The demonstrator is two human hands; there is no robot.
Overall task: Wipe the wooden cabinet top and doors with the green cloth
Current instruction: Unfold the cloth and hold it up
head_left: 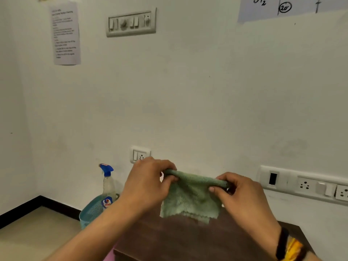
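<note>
surface: dark wooden cabinet top (188,240) | on it: only the green cloth's (190,200) hem reaches it

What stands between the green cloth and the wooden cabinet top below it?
Nothing visible. Both hands, left hand and right hand, hold the green cloth just above the bare cabinet top.

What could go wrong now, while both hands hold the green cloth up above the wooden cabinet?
1. The green cloth is held only by its folded top edge, between the left hand and the right hand; a loose pinch might let the fold open or the cloth drop.
2. The spray bottle stands in a blue basket close beside the wooden cabinet; a wide wiping stroke to the left might knock it over.
</note>
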